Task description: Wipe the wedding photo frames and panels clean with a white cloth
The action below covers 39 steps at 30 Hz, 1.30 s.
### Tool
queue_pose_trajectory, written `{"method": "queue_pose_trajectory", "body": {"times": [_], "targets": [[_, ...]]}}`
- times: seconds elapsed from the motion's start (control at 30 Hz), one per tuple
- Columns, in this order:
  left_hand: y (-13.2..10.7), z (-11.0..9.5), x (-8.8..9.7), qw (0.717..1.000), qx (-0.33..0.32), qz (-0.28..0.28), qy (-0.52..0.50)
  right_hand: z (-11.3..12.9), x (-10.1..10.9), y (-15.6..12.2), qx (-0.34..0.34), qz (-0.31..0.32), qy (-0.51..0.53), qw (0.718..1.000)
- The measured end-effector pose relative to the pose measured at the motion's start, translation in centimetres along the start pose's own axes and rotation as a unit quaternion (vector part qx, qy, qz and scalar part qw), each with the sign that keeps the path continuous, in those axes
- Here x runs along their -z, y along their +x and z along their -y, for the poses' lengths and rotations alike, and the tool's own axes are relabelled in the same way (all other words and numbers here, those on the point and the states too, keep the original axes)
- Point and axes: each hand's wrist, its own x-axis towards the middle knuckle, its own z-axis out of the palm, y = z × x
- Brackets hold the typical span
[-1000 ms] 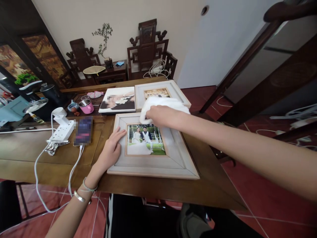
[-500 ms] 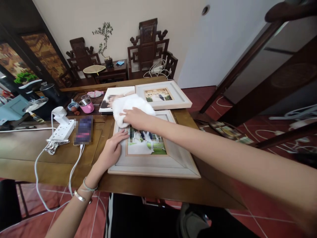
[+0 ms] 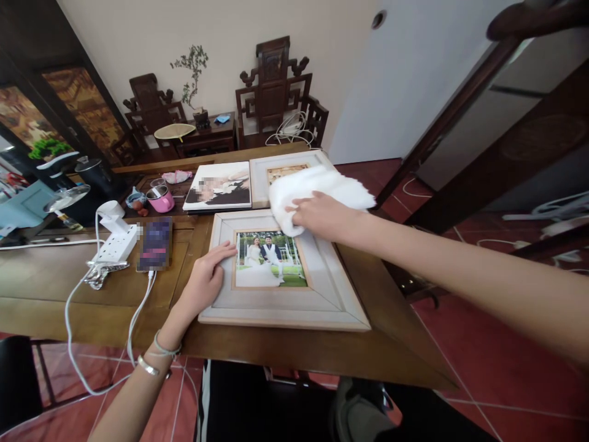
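A picture frame [image 3: 280, 307] with a wide pale border lies flat on the wooden table, holding a photo of two people outdoors. My left hand [image 3: 205, 279] rests on its left border, fingers stretched out and holding nothing. At the frame's far right corner, my right hand [image 3: 326, 215] presses on a fluffy white cloth [image 3: 335, 187], gripping it with bent fingers. The cloth also covers part of a second pale frame [image 3: 260, 178] behind. To that one's left lies a white-edged photo panel [image 3: 237, 178], which the cloth does not touch.
On the table [image 3: 193, 337] to the left are a phone [image 3: 155, 242] on a white cable, a power strip [image 3: 117, 244], a pink cup [image 3: 160, 198] and a dark kettle [image 3: 89, 175]. Dark wooden chairs [image 3: 272, 86] stand by the wall.
My right hand has slid the white cloth rightward from the front frame's far left corner to its far right corner, uncovering the photo panel. My left hand stays in place.
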Motion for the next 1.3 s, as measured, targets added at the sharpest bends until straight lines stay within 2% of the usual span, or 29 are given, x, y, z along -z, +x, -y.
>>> {"method": "queue_pose_trajectory", "body": {"times": [0.13,0.27,0.37,0.53,0.63,0.73,0.83,0.97,1.1,1.23,1.3], "targets": [[0.1,0.2,-0.1,1.000,0.008,-0.010,0.000,-0.4,0.1,-2.3,-0.033,0.051,-0.022,0.998],[0.1,0.3,-0.3,1.000,0.008,-0.014,0.005,1.3,0.6,-3.2,-0.050,0.080,-0.026,0.995],[0.0,0.3,-0.3,1.000,0.004,-0.013,0.008,2.8,0.8,-2.6,-0.045,0.068,-0.010,0.997],[0.0,0.0,-0.3,1.000,0.003,-0.010,0.009,4.4,0.5,-0.4,0.002,0.033,0.005,0.999],[0.0,-0.1,-0.2,1.000,0.005,-0.006,0.011,4.8,0.4,0.8,0.028,0.020,0.012,0.999],[0.0,-0.2,-0.2,1.000,0.011,-0.006,0.013,4.2,0.7,1.1,0.023,0.024,0.023,0.999],[0.1,-0.4,-0.2,1.000,0.014,-0.006,0.012,2.7,1.0,0.1,-0.018,0.045,0.031,0.998],[0.2,-0.4,-0.3,1.000,0.019,-0.008,0.019,1.2,1.3,-2.6,-0.082,0.073,0.028,0.994],[0.3,-0.2,-0.4,0.999,0.021,-0.008,0.030,2.8,2.6,-5.4,-0.088,0.105,0.040,0.990],[0.3,-0.1,-0.5,0.998,0.014,0.006,0.053,5.3,5.4,-7.0,-0.067,0.165,0.138,0.974],[0.2,-0.1,-0.5,0.998,0.013,0.016,0.065,5.5,6.4,-7.0,-0.072,0.165,0.172,0.968]]}}
